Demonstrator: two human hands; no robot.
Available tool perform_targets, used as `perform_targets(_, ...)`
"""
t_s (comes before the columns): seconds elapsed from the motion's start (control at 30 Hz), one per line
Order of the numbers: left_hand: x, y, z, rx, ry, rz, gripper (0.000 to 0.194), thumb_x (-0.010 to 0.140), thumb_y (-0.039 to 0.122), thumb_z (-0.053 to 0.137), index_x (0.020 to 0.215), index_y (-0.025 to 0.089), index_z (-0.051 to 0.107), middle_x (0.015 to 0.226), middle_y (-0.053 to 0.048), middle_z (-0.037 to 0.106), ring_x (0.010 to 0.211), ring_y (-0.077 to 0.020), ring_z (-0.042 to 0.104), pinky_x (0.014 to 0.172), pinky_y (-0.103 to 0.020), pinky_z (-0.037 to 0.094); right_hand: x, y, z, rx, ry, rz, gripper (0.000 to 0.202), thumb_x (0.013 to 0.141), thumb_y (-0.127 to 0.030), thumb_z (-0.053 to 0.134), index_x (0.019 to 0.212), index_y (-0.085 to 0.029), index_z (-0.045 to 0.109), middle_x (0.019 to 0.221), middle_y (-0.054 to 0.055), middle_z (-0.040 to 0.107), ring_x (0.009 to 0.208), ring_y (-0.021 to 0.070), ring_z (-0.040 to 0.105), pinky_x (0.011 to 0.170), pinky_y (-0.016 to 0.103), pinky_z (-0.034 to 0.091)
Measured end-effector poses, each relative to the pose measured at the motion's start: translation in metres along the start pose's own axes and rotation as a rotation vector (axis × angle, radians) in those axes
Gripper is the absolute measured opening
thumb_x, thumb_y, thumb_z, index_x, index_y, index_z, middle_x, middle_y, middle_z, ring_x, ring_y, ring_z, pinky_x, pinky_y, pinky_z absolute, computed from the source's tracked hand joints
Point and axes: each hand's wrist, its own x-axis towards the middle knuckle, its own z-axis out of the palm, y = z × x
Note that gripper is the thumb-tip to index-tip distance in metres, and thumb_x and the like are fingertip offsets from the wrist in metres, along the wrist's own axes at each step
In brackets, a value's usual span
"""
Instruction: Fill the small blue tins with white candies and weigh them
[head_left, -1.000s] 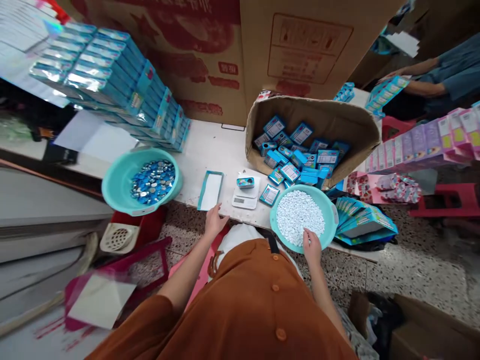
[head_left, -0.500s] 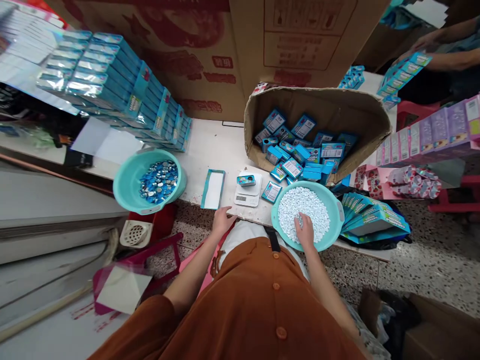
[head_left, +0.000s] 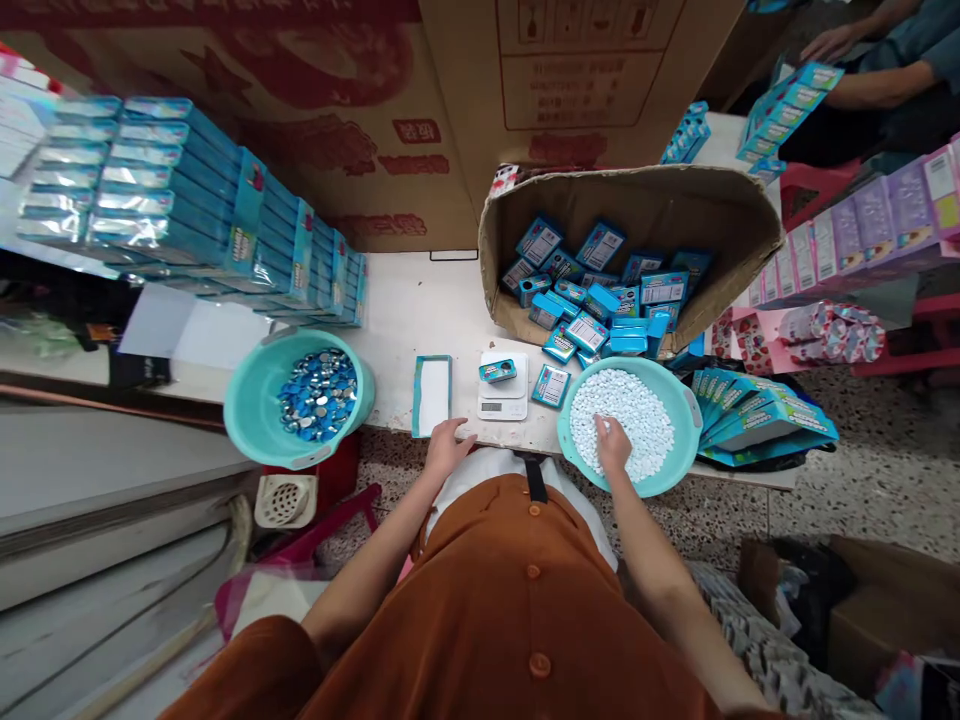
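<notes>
My right hand (head_left: 613, 444) is down in a turquoise basin (head_left: 685, 455) of small white candies (head_left: 637, 410), its fingers drawn together on some of them. On the table's front edge rests my left hand (head_left: 448, 448), fingers apart and holding nothing. Between the hands stands a white digital scale (head_left: 502, 409) with a small blue box (head_left: 497, 371) lying on it, a dark opening in its upper face. Left of the scale is a shallow blue tray (head_left: 432, 397) with a white inside. A blue packet (head_left: 551, 385) lies between scale and basin.
A tipped carton (head_left: 742, 215) behind holds several blue packets. Another turquoise basin (head_left: 244, 400), with blue and silver pieces, stands left, before stacked wrapped boxes (head_left: 172, 190). Flat blue cartons (head_left: 765, 420) lie right. A co-worker's hands (head_left: 840, 45) are at far right.
My right hand's fingers have closed among the white candies. My left hand stays at the table edge. The whole view has shifted slightly; the scale and its box stand as before.
</notes>
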Motion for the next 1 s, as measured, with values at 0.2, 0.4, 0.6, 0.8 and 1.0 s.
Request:
perform_targets(0.2, 0.016, -0.023, -0.012, -0.007, -0.032, 0.104, 0.036, 0.078, 0.035, 0.056, 0.110, 0.018, 0.059, 0.112, -0.009, 0.062, 0.109, -0.0252, 0.053, 0.099, -0.040, 0.041, 0.013, -0.005, -0.011, 0.644, 0.218, 0.516, 0.041, 0.076, -0.058, 0.048, 0.071, -0.018, 0.057, 0.059, 0.000, 0.054, 0.052, 0.0125, 0.046, 0.048, 0.025, 0.034)
perform_targets(0.4, 0.038, -0.044, -0.025, 0.019, -0.055, 0.141, 0.035, 0.080, 0.035, 0.054, 0.109, 0.017, 0.060, 0.112, -0.009, 0.063, 0.111, -0.0266, 0.053, 0.099, -0.041, 0.040, 0.008, -0.014, -0.031, 1.429, -0.162, 0.743, 0.013, 0.075, -0.031, 0.058, 0.081, -0.021, 0.053, 0.058, -0.007, 0.047, 0.038, 0.0041, 0.033, 0.033, 0.016, 0.023)
perform_targets(0.6, 0.060, -0.074, -0.029, 0.052, -0.010, 0.122, 0.037, 0.082, 0.035, 0.051, 0.112, 0.015, 0.057, 0.113, -0.012, 0.062, 0.112, -0.0275, 0.052, 0.099, -0.042, 0.040, 0.005, -0.057, -0.021, 1.682, -0.225, 0.620, 0.019, 0.085, -0.033, 0.046, 0.070, -0.021, 0.049, 0.058, -0.005, 0.045, 0.039, 0.0043, 0.031, 0.031, 0.014, 0.020)
perform_targets(0.8, 0.084, -0.079, -0.019, 0.089, -0.022, 0.131, 0.047, 0.084, 0.036, 0.047, 0.125, 0.012, 0.048, 0.125, -0.016, 0.054, 0.121, -0.0293, 0.045, 0.102, -0.043, 0.037, 0.022, -0.129, -0.001, 1.762, -0.267, 0.569, 0.019, 0.086, -0.038, 0.048, 0.076, -0.021, 0.051, 0.061, -0.005, 0.048, 0.045, 0.0049, 0.041, 0.034, 0.013, 0.027)
perform_targets(1.0, 0.104, -0.061, 0.002, 0.046, -0.084, 0.096, 0.051, 0.083, 0.037, 0.048, 0.128, 0.011, 0.042, 0.133, -0.018, 0.046, 0.128, -0.0301, 0.039, 0.105, -0.044, 0.033, 0.036, -0.188, 0.028, 1.682, -0.331, 0.581, 0.034, 0.081, -0.044, 0.056, 0.062, -0.020, 0.041, 0.057, -0.004, 0.048, 0.049, 0.0067, 0.047, 0.039, 0.017, 0.037)
